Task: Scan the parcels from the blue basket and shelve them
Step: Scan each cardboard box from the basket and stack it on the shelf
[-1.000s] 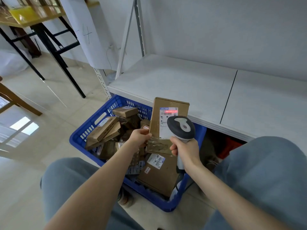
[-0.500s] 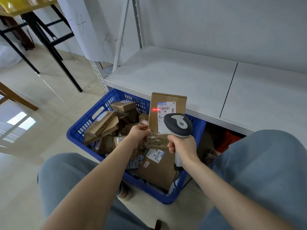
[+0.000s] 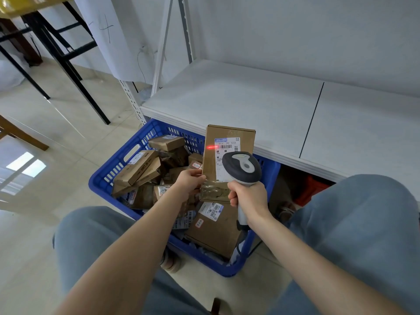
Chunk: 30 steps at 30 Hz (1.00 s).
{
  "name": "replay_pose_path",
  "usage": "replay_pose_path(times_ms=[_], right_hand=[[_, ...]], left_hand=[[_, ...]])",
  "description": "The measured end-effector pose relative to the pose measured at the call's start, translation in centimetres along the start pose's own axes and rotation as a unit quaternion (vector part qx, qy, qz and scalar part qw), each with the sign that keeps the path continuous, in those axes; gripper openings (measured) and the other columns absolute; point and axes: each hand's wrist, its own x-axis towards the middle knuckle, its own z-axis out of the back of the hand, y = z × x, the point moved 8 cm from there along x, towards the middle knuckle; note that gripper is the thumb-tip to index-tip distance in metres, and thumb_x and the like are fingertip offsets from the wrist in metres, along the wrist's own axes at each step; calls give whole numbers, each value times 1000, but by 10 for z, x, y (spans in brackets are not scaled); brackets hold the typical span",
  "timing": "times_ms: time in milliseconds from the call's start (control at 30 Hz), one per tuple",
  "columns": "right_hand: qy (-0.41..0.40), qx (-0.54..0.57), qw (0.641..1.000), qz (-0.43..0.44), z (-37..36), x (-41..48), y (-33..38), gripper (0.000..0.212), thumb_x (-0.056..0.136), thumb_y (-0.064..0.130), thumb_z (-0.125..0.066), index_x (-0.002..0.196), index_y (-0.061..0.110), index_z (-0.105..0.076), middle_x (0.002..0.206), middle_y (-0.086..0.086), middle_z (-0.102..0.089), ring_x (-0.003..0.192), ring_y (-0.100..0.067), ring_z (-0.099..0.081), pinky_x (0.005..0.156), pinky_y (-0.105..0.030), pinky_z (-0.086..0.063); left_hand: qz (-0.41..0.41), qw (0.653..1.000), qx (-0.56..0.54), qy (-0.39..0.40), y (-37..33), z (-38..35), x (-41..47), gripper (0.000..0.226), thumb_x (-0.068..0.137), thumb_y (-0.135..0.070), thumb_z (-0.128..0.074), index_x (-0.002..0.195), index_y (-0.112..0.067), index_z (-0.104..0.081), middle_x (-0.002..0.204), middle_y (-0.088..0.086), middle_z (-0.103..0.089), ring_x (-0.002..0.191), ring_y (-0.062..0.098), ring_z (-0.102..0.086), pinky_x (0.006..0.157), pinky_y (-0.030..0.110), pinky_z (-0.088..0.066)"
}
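A flat brown cardboard parcel (image 3: 229, 142) with a white shipping label stands upright above the blue basket (image 3: 106, 176). My left hand (image 3: 189, 181) pinches its lower left edge. My right hand (image 3: 248, 196) grips a grey and white barcode scanner (image 3: 242, 168), held in front of the parcel's lower right. A red scan line falls on the label's left edge. The basket sits on the floor between my knees and holds several more brown parcels (image 3: 138, 169). The white shelf (image 3: 238, 103) stretches behind and to the right of it.
Black table legs (image 3: 66, 57) and a wooden chair leg (image 3: 20, 133) stand on the tiled floor to the left. A white shelf upright (image 3: 163, 42) rises behind the basket. Something red (image 3: 311, 189) lies under the shelf. My jeans-clad knees flank the basket.
The red scan line has shifted from the middle of the label's barcode to its left edge. Parcel and scanner keep nearly the same pose; my view has tilted slightly.
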Motion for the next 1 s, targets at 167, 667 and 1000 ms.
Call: replay_pose_path(times_ms=[167, 667, 1000], right_hand=[[-3, 10, 1000, -2, 2, 2, 0, 27, 82, 8, -64, 55, 11, -63, 48, 1, -59, 46, -9, -55, 60, -28, -50], [-9, 8, 1000, -25, -6, 43, 6, 23, 82, 9, -65, 60, 9, -65, 48, 2, -61, 45, -6, -55, 57, -24, -49], [-55, 28, 998, -9, 29, 59, 28, 13, 80, 7, -68, 67, 7, -65, 59, -3, -65, 48, -10, -54, 57, -26, -46]], left_hand=[[-1, 1000, -3, 7, -1, -2, 1, 33, 94, -11, -58, 127, -10, -57, 113, 7, -63, 97, 21, -62, 76, 31, -54], [11, 1000, 16, 17, -9, -10, 43, 34, 93, -11, -59, 128, -9, -58, 109, 7, -64, 93, 19, -62, 79, 31, -54], [-35, 998, -26, 36, -38, -4, 26, 33, 96, -12, -56, 128, -8, -56, 109, 7, -66, 100, 23, -65, 87, 38, -55]])
